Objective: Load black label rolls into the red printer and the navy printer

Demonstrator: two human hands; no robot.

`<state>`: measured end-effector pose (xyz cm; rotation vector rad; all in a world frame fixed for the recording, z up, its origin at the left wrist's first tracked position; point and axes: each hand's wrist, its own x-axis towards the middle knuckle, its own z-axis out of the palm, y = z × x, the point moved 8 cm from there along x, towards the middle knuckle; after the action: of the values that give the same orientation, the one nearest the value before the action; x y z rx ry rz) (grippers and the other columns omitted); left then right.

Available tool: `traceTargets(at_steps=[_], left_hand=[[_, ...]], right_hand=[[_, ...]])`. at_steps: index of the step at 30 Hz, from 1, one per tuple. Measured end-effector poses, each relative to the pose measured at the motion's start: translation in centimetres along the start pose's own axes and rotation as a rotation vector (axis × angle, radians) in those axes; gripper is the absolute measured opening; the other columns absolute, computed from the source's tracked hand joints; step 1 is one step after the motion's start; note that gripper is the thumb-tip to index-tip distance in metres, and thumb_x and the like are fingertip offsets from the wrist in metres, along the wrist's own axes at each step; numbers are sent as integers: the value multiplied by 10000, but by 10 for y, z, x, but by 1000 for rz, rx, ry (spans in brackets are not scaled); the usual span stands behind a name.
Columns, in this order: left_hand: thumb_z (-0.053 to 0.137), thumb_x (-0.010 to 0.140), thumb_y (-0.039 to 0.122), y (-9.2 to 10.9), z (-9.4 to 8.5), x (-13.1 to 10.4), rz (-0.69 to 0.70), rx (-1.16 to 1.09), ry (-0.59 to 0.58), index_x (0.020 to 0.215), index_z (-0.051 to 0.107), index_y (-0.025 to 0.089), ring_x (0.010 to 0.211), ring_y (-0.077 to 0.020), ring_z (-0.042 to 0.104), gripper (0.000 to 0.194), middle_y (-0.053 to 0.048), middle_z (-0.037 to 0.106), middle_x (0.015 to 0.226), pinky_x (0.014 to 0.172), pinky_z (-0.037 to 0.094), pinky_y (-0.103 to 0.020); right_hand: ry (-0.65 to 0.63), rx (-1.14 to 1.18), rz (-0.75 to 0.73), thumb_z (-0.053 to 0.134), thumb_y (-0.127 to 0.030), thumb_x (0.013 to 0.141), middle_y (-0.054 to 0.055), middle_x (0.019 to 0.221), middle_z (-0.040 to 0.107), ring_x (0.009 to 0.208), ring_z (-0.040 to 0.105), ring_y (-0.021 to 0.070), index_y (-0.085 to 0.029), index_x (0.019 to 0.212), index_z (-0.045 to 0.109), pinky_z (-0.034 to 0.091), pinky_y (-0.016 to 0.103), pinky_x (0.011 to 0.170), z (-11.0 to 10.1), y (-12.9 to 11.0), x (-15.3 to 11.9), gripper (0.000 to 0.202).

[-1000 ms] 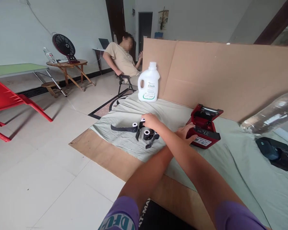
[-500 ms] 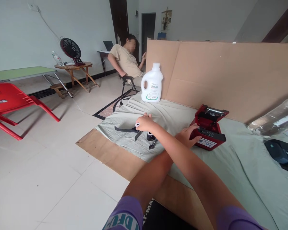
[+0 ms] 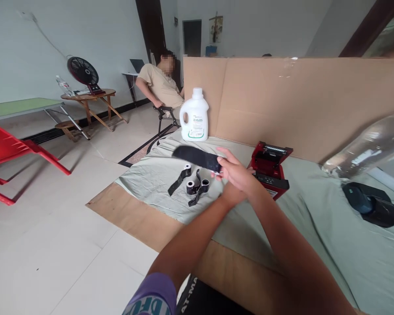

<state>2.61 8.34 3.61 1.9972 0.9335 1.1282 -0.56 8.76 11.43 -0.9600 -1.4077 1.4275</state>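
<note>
Right hand: thumb and fingers closed on a small roll of dull black strip, loose end stretched out leftward, clear of the cloth. Left hand mostly hidden behind it, beside a red box-shaped device with raised lid — openness, grip and contact cannot be told. Below the strip, a cluster of small black rolls with white cores on pale green cloth. Beyond: white plastic jug, upright before a brown cardboard panel.
</note>
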Motion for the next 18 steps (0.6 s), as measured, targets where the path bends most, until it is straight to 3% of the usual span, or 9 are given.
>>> traceTargets(at_steps=[3,7,11,14,18], left_hand=[[613,935,361,2,2,-4,23,15,-36,1277,602,200,1167,-314,647,378,-114,690,1240,1017,521,-456],[582,958,441,4,0,-7,27,30,-23,1351,554,237,1141,-258,665,444,-81,654,1341,973,561,-412],[594,952,431,-6,6,-9,-39,57,-37,1355,567,216,1147,-265,671,457,-98,666,1330,990,563,-428],[590,953,446,-11,3,-12,-79,16,21,1330,589,201,1201,-277,654,450,-104,677,1312,1054,533,-462],[609,936,398,2,1,-12,43,-17,22,1431,491,242,1326,-280,571,533,-78,559,1483,1088,511,-461]], right_hand=[[121,-75,0,603,-397,884,-17,893,564,731,589,147,-298,1306,478,496,271,636,-56,-20,-28,451],[118,-203,-6,650,-446,858,-12,864,564,738,557,135,-255,1065,599,463,235,602,-108,-37,-54,286],[160,-320,9,642,-451,868,-15,843,584,699,553,118,-243,984,617,454,227,589,-146,-41,-68,240],[203,-460,31,603,-427,886,-8,836,617,706,574,128,-228,981,636,474,246,629,-168,-42,-74,224],[159,-720,-5,525,-303,919,34,926,691,865,625,193,-196,958,670,494,311,786,-184,-40,-73,184]])
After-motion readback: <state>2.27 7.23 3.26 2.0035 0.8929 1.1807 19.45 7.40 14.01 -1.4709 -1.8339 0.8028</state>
